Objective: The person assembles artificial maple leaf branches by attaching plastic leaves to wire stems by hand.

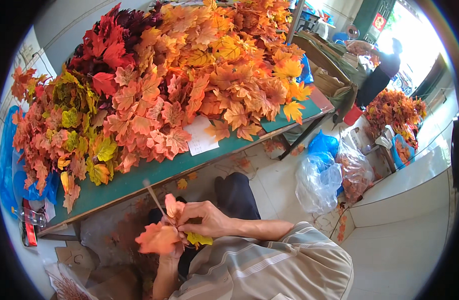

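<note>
Close to my lap, my left hand [174,249] is closed around a small spray of artificial maple leaves, mostly hidden behind them. One large orange-pink leaf [157,238] hangs over its fingers, and a smaller pink leaf [174,207] stands up above. A yellow-green leaf [198,239] sticks out below my right hand [209,220]. The right fingers are pinched at the middle of the spray, against the left hand; what exactly they grip is hidden. A thin pale stem [155,196] with a blurred tip points up and left from the spray.
A green table [189,167] before me bears a big heap of orange, red and yellow artificial leaves [189,85] and a white paper [200,136]. Right on the floor stand clear plastic bags [317,182]; cardboard [319,60] and another person [387,67] are beyond.
</note>
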`<state>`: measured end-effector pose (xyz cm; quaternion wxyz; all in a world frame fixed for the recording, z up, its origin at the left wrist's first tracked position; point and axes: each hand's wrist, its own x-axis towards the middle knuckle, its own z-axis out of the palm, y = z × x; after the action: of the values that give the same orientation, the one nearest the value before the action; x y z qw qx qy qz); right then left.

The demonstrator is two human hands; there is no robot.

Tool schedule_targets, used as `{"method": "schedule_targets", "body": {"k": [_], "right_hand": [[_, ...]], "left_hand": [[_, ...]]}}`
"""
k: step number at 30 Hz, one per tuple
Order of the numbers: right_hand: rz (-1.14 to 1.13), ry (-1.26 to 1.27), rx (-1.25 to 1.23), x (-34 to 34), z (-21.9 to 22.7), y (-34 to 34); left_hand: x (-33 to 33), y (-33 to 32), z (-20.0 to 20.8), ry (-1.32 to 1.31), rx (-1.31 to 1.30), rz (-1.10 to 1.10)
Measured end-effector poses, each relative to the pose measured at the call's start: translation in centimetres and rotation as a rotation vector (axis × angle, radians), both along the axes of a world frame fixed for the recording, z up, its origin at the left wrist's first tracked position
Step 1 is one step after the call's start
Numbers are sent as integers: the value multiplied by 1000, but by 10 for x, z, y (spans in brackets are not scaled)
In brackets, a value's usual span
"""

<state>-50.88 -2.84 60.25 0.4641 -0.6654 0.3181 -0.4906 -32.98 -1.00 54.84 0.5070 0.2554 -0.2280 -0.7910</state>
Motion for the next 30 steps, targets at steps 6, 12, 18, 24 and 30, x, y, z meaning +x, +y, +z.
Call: {"method": "schedule_targets", "body": {"k": [6,12,18,24,30], "right_hand": [[6,-21,2,-4,1,-1],[43,-82,141,-4,-5,2],[48,-238,324,-5,-33,-25],[52,-544,693,-27,-66,-36],[29,-111,525,-30,-77,-22]], "left_hand": [[13,-3,-15,-90,-65,-71],[-1,1,-5,41,44,-114],[-15,-9,15,-39,160,-149],[-17,-11,6,71,219,-249],[0,-10,-4,80,236,-320]]}}
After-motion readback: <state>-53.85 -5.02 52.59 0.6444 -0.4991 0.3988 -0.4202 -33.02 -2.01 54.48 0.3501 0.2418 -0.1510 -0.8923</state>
